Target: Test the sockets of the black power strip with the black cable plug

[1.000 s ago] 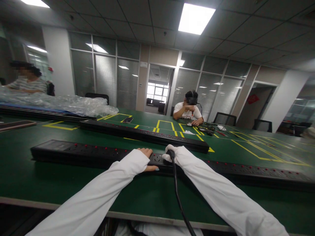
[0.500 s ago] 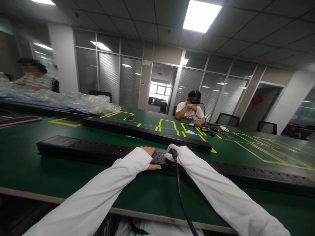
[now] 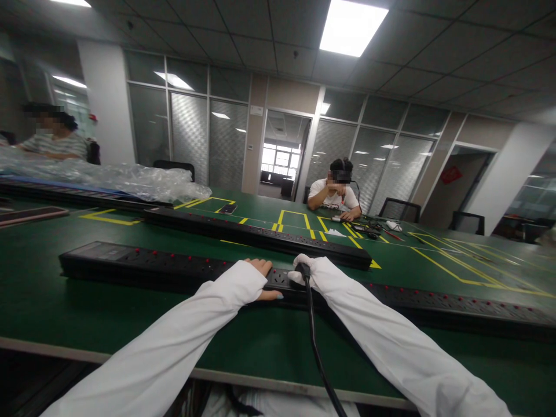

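A long black power strip point(image 3: 174, 267) with red lights and sockets lies across the green table near its front. My left hand point(image 3: 262, 278), bare below a white sleeve, grips the strip, fingers over its top and thumb on the near side. Just to its right, my right hand point(image 3: 303, 270), in a white glove, is closed on a black plug point(image 3: 304, 271) at the strip's top. From the plug a black cable point(image 3: 315, 341) runs down over the table's front edge. Whether the plug's pins are in a socket is hidden.
Behind lies a second black power strip point(image 3: 260, 236). Clear plastic wrap point(image 3: 147, 179) is at the far left, near a phone point(image 3: 228, 208). A person point(image 3: 334, 194) sits across the table point(image 3: 143, 330), another person point(image 3: 56, 139) at the left. Cables lie by yellow tape.
The whole view has shifted slightly, with things appearing a little further left. Both hands keep their places on the strip and plug.
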`<state>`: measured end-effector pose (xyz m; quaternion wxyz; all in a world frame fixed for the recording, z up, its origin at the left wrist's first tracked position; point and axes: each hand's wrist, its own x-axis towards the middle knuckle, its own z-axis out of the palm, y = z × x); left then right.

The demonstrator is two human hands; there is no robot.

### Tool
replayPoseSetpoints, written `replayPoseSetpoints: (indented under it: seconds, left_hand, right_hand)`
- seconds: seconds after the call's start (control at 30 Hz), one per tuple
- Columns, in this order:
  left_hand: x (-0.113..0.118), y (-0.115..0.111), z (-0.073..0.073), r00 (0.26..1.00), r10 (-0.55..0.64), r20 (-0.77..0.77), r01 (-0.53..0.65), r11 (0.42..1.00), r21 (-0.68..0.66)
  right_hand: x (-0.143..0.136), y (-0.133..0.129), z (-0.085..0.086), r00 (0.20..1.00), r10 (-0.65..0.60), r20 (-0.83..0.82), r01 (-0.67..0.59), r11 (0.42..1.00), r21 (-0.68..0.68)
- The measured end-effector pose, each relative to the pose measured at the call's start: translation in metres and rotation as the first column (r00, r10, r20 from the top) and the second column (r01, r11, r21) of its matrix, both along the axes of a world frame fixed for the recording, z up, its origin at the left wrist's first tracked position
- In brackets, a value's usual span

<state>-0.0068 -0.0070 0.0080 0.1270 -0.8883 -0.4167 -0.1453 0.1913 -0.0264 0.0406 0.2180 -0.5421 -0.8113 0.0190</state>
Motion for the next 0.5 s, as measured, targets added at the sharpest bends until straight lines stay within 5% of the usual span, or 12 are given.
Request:
replayPoseSetpoints:
  seconds: [0.5]
  left_hand:
    - [0.019,0.007,-0.003,1.000,0.017,-0.020,-0.017,1.000,-0.012]
  right_hand:
    - [-0.002,0.017,-0.012,0.999,0.004,0.034,-0.007,0.996,0.087]
